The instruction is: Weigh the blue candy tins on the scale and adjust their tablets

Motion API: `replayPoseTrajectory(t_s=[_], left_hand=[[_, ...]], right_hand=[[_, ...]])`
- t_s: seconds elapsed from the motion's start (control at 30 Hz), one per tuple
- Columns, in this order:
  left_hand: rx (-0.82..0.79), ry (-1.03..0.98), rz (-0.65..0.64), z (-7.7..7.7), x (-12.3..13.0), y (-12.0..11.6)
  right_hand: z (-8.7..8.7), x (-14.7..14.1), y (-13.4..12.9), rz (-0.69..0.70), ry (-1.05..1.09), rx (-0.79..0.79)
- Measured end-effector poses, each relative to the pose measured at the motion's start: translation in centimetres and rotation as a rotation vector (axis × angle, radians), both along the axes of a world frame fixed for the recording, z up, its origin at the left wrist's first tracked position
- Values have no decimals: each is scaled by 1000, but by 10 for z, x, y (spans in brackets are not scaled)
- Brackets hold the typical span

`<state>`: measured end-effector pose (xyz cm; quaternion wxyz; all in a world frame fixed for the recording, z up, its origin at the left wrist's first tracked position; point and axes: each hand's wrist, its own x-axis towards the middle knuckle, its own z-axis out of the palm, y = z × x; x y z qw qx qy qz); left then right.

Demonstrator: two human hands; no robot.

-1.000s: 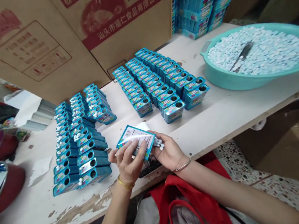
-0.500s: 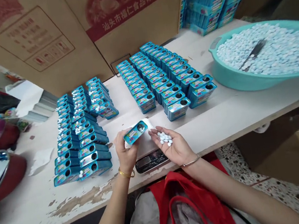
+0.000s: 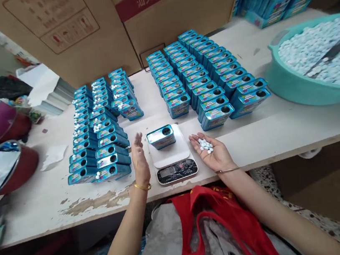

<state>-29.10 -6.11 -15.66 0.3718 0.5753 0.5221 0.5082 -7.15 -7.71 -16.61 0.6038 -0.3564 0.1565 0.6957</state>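
Left hand: my left hand (image 3: 139, 157) stands upright on its edge, fingers straight and pressed together, palm facing the scale. It holds nothing and sits just beside the scale, between it and the nearest rows of tins. A gold bangle (image 3: 142, 186) circles my wrist.

Right hand: my right hand (image 3: 210, 147) lies palm up on the counter (image 3: 36, 213), fingers loosely spread and slightly curled. A small pile of pale blue mints (image 3: 206, 145) rests in the palm. A thin metal bangle (image 3: 228, 170) sits on this wrist.

Tin: one blue tin (image 3: 161, 137) lies on the white platform of the kitchen scale (image 3: 169, 153), touching neither hand, with its round opening facing up.

Scale: it sits on the counter between my hands, its black display (image 3: 177, 171) toward me.

Tins nearby: two blocks of blue tins stand in tight rows, the left block (image 3: 100, 128) and the right block (image 3: 201, 81), with the scale in front of the gap between them. Mints show at the openings of some left-block tins.

Basin: a teal plastic basin (image 3: 279, 91) at the right end of the counter is heaped with mints (image 3: 313, 48), a flat metal blade (image 3: 327, 56) lying on top.

Behind: a large cardboard box (image 3: 64, 32) stands along the back edge.
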Motion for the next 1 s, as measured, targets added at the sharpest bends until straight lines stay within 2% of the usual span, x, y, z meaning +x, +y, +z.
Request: replayPoseTrajectory(t_s=[0.07, 0.2, 0.3, 0.43, 0.67, 0.77, 0.83, 0.9, 0.97, 1.0], left_hand=[[-146, -88, 88, -8, 1, -14], [-331, -357, 117, -16, 6, -35], [-360, -522, 135, -15, 6, -40], [-362, -645, 185, -8, -1, -43], [-330, -637, 224, -4, -21, -49], [-336, -588, 228, -7, -28, -48], [-320, -457, 248, -6, -30, -49], [-202, -171, 305, 0, -29, -53], [16, 182, 351, 10, -22, -61], [120, 323, 327, 16, -16, -65]], right_hand=[[-3, -3, -1, 11, -1, -4], [-9, -9, -2, 26, -11, -5], [-12, -12, -2, 25, -31, -6], [-14, -18, 0, 31, -49, -7], [-15, -36, 1, 85, -26, 15], [-17, -40, 2, 102, -13, 23], [-16, -39, 2, 104, -11, 28], [-12, -36, 1, 94, -19, 34], [-6, -32, -3, 85, -21, 50], [-1, -30, -5, 88, -10, 68]])
